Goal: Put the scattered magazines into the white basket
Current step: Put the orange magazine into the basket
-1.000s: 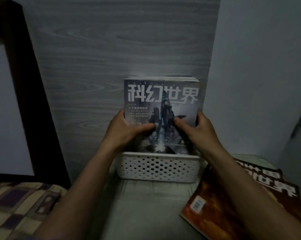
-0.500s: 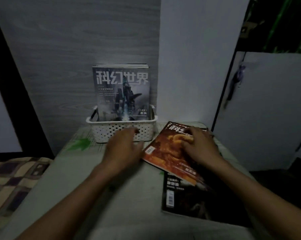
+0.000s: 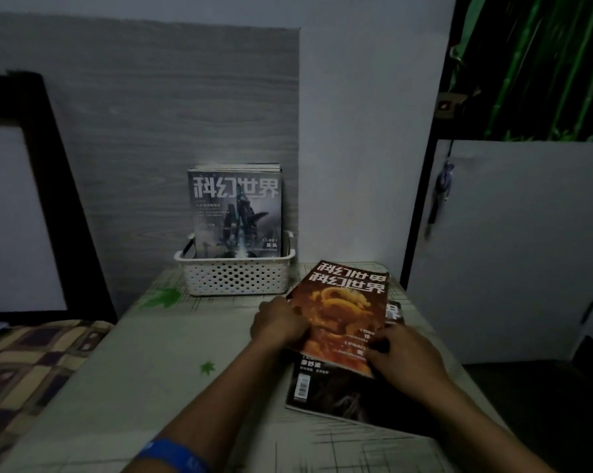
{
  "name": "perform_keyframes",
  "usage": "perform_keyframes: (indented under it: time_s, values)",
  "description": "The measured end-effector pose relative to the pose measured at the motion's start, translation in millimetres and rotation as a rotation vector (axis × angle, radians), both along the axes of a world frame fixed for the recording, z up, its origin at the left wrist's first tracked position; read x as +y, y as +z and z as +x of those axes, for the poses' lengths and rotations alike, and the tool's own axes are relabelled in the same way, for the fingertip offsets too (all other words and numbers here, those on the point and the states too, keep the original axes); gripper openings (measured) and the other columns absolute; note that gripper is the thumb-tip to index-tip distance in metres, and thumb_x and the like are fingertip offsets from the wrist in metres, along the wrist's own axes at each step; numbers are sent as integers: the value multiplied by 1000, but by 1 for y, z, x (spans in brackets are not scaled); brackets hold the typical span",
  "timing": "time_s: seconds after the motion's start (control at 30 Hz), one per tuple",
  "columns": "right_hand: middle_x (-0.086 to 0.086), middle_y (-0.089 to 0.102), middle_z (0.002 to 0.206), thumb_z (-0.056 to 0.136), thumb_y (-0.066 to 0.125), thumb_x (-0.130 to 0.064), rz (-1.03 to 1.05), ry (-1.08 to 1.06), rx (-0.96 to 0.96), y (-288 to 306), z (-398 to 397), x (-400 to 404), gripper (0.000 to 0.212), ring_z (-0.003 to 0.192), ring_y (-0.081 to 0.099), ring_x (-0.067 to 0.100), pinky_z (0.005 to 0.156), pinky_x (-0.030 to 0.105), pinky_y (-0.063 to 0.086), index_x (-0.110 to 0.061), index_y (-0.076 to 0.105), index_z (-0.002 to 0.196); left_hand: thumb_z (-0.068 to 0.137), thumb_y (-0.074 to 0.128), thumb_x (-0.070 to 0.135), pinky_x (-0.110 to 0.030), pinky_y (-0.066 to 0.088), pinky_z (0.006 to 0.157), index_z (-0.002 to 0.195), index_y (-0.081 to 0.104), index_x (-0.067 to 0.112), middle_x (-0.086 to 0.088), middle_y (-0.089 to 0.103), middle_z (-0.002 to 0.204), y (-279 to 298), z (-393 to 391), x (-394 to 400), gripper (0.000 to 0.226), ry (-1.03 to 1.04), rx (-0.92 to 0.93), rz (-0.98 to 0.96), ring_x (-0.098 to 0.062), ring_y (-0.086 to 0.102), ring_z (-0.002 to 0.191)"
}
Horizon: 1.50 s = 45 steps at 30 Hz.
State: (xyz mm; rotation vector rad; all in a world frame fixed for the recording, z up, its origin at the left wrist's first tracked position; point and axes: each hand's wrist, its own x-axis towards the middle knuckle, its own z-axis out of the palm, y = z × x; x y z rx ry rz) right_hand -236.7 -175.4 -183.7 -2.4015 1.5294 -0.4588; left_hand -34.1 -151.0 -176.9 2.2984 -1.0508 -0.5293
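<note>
Left hand, fingers curled over the left edge of the orange magazine; right hand, fingers curled, gripping its near right corner. The orange magazine lies between the two hands, atop a dark magazine on the table, with another cover edge showing behind it. The white basket stands just beyond, left of the pile, holding upright magazines against the wood-grain panel.

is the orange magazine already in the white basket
No, the orange magazine lies on the table right of the white basket, gripped by the left hand and right hand.
</note>
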Motion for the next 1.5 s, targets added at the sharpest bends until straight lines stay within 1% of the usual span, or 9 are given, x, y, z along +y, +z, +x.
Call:
perform_keyframes:
  time_s: [0.13,0.3,0.5,0.77,0.87,1.0,1.2,1.33,1.5]
  values:
    - [-10,72,93,75,77,-26,243,-102,-266,5,-12,2,9,83,67,9,79,29,52,-31,72,80,84,61,16,-29,51,64,112,61,-1,-20,69,106,-6,8,10,33,39,408,-181,-32,68,89]
    - [0,77,67,74,78,0,599,-240,-917,12,-17,1,27,61,75,19,51,24,55,-17,65,90,93,51,16,-40,51,87,105,52,23,-6,65,109,-10,-11,27,14,-50,365,-382,-24,62,96]
    - [14,77,74,87,66,-5,671,-233,-979,15,-10,-8,9,58,73,26,52,28,55,-4,72,95,101,48,17,-41,60,67,97,57,36,-2,74,96,-1,-10,73,22,-209,578,-695,-23,73,85]
    - [-8,74,91,97,56,-26,49,184,-909,114,97,-24,11,77,71,12,64,28,54,-31,65,102,96,56,19,-32,57,78,96,59,34,17,71,92,64,83,65,16,-10,186,-1088,-2,67,87]
    - [-8,72,90,95,59,-28,-75,221,-919,149,128,-35,10,76,69,14,55,29,53,-34,65,100,95,56,33,-39,56,70,93,62,29,13,66,85,100,119,55,7,92,-96,-1061,-14,65,81]
    - [1,70,107,95,58,-29,-86,131,-960,146,192,-71,21,93,69,23,82,47,59,-21,61,114,94,57,40,-22,37,54,90,68,27,11,63,81,108,176,19,17,225,-441,-864,-9,57,68]
    - [9,68,114,94,61,-25,-5,65,-758,73,230,-114,27,103,64,26,92,41,53,-12,64,118,93,61,36,-37,55,73,89,70,21,-1,72,89,52,221,-16,18,172,-368,-572,-20,65,80]
    - [7,65,99,86,71,-26,-123,-52,-596,42,242,-128,23,86,59,23,72,29,43,-10,62,101,81,75,35,-32,48,67,82,61,26,3,66,79,23,229,-25,17,241,-318,-582,-17,62,77]
    - [-5,54,91,80,77,-20,-64,-57,-683,43,246,-124,38,72,50,8,54,21,35,-18,48,105,83,71,35,-31,37,57,80,50,22,-4,61,88,20,230,-27,26,301,-278,-533,-17,54,73]
